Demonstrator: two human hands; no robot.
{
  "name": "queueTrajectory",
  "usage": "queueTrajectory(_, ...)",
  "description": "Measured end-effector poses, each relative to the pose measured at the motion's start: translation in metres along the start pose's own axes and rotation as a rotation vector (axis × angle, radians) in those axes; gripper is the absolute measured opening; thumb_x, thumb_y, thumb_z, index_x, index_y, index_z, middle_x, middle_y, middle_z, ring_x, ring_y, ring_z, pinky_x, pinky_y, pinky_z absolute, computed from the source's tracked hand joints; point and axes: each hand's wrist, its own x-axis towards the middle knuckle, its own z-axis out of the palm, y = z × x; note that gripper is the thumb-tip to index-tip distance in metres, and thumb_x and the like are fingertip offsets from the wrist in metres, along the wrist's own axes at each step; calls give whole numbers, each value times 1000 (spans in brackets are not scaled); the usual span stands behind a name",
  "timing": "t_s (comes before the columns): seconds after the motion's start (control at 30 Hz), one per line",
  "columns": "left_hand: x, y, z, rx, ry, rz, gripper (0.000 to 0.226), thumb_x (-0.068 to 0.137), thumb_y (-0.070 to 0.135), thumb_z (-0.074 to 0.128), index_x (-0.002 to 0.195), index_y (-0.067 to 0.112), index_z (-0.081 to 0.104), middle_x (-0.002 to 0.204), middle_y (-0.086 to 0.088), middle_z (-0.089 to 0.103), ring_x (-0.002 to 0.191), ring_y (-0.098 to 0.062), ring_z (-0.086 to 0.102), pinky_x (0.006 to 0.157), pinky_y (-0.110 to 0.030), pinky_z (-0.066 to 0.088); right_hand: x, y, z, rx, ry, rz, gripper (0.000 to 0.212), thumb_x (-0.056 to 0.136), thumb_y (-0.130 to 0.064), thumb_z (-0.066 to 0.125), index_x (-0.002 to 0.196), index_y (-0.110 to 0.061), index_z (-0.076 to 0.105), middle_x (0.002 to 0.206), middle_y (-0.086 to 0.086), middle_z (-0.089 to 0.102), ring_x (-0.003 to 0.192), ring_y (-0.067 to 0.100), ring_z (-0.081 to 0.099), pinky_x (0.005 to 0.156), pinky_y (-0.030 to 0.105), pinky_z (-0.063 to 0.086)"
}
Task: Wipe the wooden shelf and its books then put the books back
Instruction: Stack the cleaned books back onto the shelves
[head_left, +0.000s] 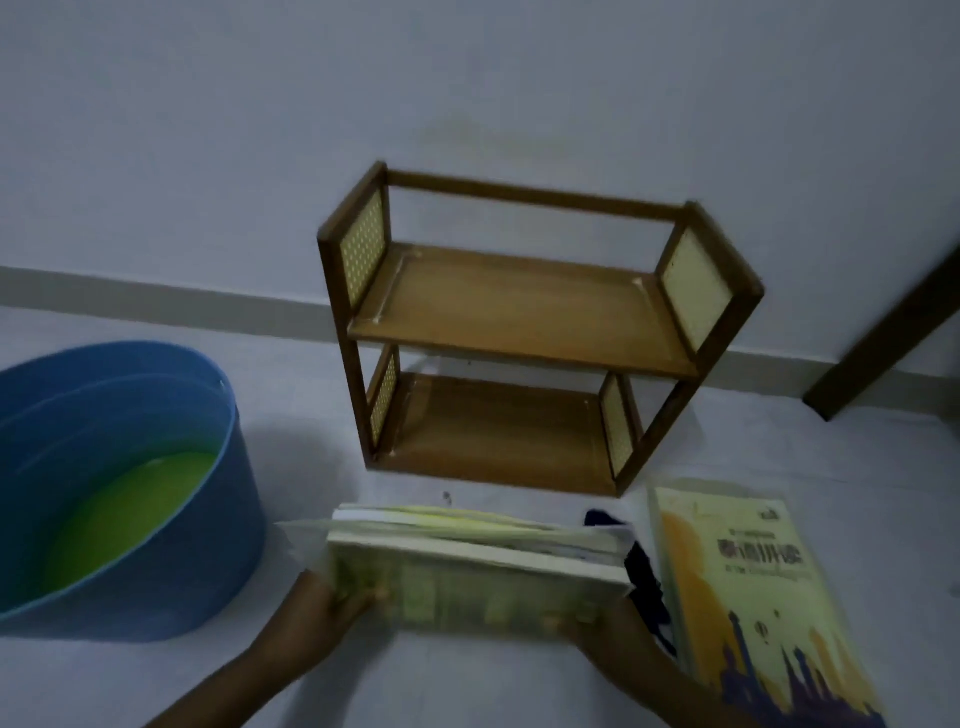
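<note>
At the centre of the frame the wooden shelf (524, 332) stands on the floor (311, 405) against the wall (467, 93), and both of its boards are bare. Just below it, in the lower middle of the frame, a stack of books (478, 566) is held from both ends: the left hand (345, 605) clasps the left end, fingers curled up over the near face, and the right hand (597, 623) clasps the right end in the same way. So each grip is closed on the stack, not spread apart. The picture is blurred there, and I cannot tell whether the stack is lifted clear of the floor or only tilted on it.

At the lower right of the frame one large yellow book (753, 597) lies flat on the floor, apart from the stack. Between it and the stack a dark cloth (644, 571) shows, partly hidden by the books. At the left of the frame a blue tub (130, 467) holds greenish liquid.

Judging by the empty boards and the two-handed hold, the step in hand looks like putting the books back, though whether the wiping is finished cannot be read from this view. The next move calls for raising the stack level, carrying it up and away towards one of the boards, and clearing the front edge and the side panels before setting it down. The loose, splayed pages on top could slip if the stack tips. The yellow book would still remain to be fetched afterwards.
</note>
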Motion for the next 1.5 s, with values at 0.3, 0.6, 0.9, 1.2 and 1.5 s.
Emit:
queueTrajectory(0.3, 40, 165, -65, -26, 268, 116, 51, 60, 42, 83, 101, 22, 60, 85, 5, 76, 77, -8, 72, 71, -34, 57, -39, -162, -83, 206, 231, -318, 59, 77, -5, 76, 124, -26, 48, 108, -12, 66, 88, -4, 68, 68, 17, 56)
queueTrajectory(0.6, 164, 257, -81, 312, 401, 145, 49, 77, 33, 77, 110, 15, 46, 105, -1, 64, 91, -17, 63, 67, -27, 48, 52, -239, -126, 76, 448, -379, 66, 85, -10, 68, 139, -20, 31, 124, 0, 57, 100, 18, 61, 72, 32, 55)
queueTrajectory(0.9, 192, 219, -74, 295, 462, 168, 54, 79, 35, 73, 120, 18, 43, 102, 4, 65, 84, -13, 66, 71, -37, 58, 81, -224, -122, -23, 362, -438, 34, 93, -15, 58, 116, -36, 43, 107, -14, 60, 101, 6, 62, 63, 7, 45)
queueTrajectory(1.2, 148, 173, -63, 437, 313, 412, 86, 78, 25, 76, 145, 25, 24, 125, 2, 61, 103, -11, 63, 79, -25, 53, 60, -190, -135, -292, 266, -441, 91, 82, -17, 73, 150, -31, 14, 121, -19, 48, 96, -11, 51, 71, -3, 41)
queueTrajectory(1.5, 154, 180, -68, 397, 389, 265, 51, 80, 44, 69, 121, 17, 56, 97, 5, 66, 72, -1, 57, 58, -18, 45, 77, -202, -146, -400, 295, -376, 51, 85, -36, 69, 130, -19, 52, 120, -6, 64, 99, 8, 57, 70, 13, 43)
